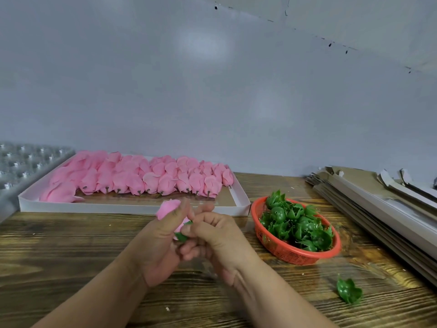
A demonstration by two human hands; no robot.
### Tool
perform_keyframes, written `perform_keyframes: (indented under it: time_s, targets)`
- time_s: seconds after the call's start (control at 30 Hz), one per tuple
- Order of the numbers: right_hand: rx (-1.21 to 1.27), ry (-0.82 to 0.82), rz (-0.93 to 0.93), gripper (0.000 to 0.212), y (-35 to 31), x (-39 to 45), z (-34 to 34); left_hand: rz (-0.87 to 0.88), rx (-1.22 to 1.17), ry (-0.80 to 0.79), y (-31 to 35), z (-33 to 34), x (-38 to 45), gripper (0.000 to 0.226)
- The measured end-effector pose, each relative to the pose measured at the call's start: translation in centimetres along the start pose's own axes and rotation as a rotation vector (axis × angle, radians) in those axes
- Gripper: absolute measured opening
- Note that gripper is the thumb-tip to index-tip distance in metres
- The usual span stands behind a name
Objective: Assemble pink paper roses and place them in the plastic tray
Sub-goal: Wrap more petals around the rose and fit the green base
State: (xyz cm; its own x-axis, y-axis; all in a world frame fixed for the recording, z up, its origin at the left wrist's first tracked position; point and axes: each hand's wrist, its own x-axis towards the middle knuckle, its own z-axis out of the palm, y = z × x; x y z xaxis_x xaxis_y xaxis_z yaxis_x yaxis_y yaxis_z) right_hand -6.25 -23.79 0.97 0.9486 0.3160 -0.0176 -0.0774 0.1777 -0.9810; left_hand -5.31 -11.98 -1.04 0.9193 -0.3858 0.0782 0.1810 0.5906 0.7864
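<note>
My left hand (157,235) grips a pink paper rose (167,209) above the middle of the wooden table. My right hand (212,235) meets it from the right and pinches a green plastic calyx (181,236) at the base of the flower. Most of the calyx is hidden by my fingers. Behind my hands lies a shallow white box (132,207) filled with several pink rose heads (142,178) in rows, stubs pointing toward me. A clear plastic tray (23,162) with round cells sits at the far left.
A red mesh basket (290,253) holding several green calyxes (295,221) stands to the right of my hands. One loose calyx (349,291) lies on the table at front right. Flattened cardboard sheets (378,204) are stacked along the right edge. A grey wall rises behind.
</note>
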Motion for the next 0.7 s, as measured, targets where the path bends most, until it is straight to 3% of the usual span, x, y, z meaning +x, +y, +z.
perform_keyframes:
  time_s: [0.1, 0.2, 0.27, 0.37, 0.47, 0.6, 0.7]
  targets:
    - [-0.133, 0.06, -0.06, 0.015, 0.5, -0.1, 0.4, -0.013, -0.067, 0.161, -0.2, -0.3, 0.5, 0.037]
    - [-0.672, 0.141, -0.296, 0.019, 1.4, -0.1, 0.6, 0.023, -0.202, 0.334, -0.4, -0.2, 0.9, 0.034]
    - [-0.955, 0.204, -0.417, 0.031, 1.8, 0.0, 0.5, 0.003, -0.234, 0.345, -0.6, 0.0, 0.9, 0.034]
    - [-1.06, 0.257, -0.537, 0.031, 1.9, -0.1, 0.3, -0.056, -0.242, 0.313, -0.8, 0.3, 0.7, 0.039]
    - [-0.884, 0.26, -0.465, 0.013, 1.9, 0.0, 0.3, -0.063, -0.231, 0.293, -0.8, 0.5, 0.7, 0.034]
    - [-0.359, 0.164, -0.181, 0.022, 1.1, 0.2, 0.2, -0.05, -0.134, 0.214, -0.8, 0.3, 0.7, 0.03]
    - [-0.188, 0.07, -0.087, 0.024, 0.6, 0.1, 0.1, -0.069, -0.07, 0.149, -0.7, -0.1, 0.6, 0.028]
